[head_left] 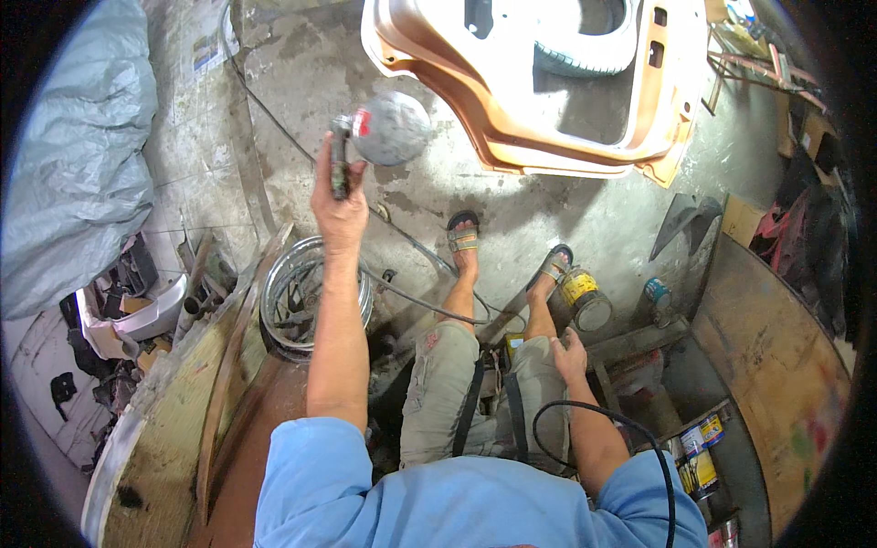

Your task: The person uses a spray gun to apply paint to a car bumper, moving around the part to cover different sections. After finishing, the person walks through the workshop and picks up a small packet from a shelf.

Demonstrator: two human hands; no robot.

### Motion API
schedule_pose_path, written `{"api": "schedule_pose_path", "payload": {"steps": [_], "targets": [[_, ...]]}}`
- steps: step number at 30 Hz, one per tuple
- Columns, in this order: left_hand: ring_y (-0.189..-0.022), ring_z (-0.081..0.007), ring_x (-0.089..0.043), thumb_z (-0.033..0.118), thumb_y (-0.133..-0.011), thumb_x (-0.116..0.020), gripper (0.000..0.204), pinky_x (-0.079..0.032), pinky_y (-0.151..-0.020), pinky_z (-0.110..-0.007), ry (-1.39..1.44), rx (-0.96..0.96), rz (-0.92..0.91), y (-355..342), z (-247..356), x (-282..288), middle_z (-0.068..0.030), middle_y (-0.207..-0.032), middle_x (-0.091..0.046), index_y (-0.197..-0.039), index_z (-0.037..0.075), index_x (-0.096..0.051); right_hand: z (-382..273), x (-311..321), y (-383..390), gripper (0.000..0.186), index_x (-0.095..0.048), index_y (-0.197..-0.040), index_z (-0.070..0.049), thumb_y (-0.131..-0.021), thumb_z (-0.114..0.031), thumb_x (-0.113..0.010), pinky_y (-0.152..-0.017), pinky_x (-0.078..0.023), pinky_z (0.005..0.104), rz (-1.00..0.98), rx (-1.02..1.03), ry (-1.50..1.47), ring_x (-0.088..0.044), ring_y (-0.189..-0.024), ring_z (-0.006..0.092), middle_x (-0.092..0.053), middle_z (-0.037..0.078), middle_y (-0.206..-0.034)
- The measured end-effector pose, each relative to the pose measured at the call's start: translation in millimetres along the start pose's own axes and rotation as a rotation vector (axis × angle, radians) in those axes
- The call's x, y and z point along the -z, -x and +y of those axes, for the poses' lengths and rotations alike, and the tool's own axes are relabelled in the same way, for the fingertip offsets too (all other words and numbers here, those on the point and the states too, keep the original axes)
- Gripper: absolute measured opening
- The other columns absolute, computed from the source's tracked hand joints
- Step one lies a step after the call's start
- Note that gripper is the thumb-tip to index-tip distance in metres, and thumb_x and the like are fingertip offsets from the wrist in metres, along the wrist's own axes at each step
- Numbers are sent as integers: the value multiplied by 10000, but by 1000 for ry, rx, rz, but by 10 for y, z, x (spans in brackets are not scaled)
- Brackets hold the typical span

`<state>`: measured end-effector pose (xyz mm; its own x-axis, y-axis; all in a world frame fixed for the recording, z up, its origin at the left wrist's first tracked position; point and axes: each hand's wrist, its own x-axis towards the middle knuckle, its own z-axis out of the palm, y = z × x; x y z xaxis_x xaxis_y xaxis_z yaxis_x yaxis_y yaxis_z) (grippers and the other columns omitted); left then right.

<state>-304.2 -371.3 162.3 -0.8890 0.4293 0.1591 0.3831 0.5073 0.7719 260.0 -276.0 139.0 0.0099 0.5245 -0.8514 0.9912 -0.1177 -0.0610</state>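
Observation:
My left hand is raised left of centre, closed around the dark handle of a power tool with a red label and a round, scuffed grey disc. The disc is up in the air over the concrete floor. My right hand is down beside my right knee, fingers loosely curved and apart, with no object visible in it.
An orange-and-white vehicle door panel lies ahead over a tyre. A hose crosses the floor. Coiled metal rings and boards are at left, a grey tarp beyond; cans and a stained board at right.

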Motion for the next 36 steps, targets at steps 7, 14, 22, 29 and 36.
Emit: {"api": "schedule_pose_path", "payload": {"steps": [7,14,22,29,36], "targets": [[-1180,-264,-706,340,-965,-769,633,-554,-925,-355,209,264,-153,508,308,-427,-212,-1323,-694,-1494,78,-541,-631,234,337,849,-540,-1490,-64,-830,-537,-786,-1135,-436,496,-32,274,174,-511,-1388,425,-509,274,-1514],[-1273,-338,-660,344,-973,-755,603,-540,-991,-400,286,206,-349,869,506,-597,-189,-1384,-669,-1476,76,-557,-1073,219,550,1142,-372,-1609,-125,-716,-653,-849,-1169,-420,491,-342,295,623,-403,-1481,443,-254,287,-1669],[-1341,-310,-616,-4,-876,-777,719,-497,-1084,-384,414,12,-660,893,1326,-209,-198,-1436,-634,-1536,100,-512,-748,856,16,614,-690,-1332,-102,-843,-465,-770,-1032,-521,456,-277,353,137,-669,-1211,352,-663,183,-1379],[-1322,-261,-614,111,-902,-762,716,-470,-1090,-366,354,74,-767,326,2111,606,-166,-1427,-641,-1559,83,-478,-975,2041,45,367,-698,-885,43,-1014,-286,-600,-590,-535,374,-115,246,-343,-676,-636,198,-670,109,-673],[-1409,-273,-539,216,-983,-706,653,-393,-1171,-393,456,13,-691,-458,1777,1337,-157,-1549,-551,-1563,41,-463,-3699,2653,1793,236,-708,-1024,-15,-1021,-243,-650,-700,-523,386,27,1048,-355,-679,-740,278,-670,181,-826]]}}
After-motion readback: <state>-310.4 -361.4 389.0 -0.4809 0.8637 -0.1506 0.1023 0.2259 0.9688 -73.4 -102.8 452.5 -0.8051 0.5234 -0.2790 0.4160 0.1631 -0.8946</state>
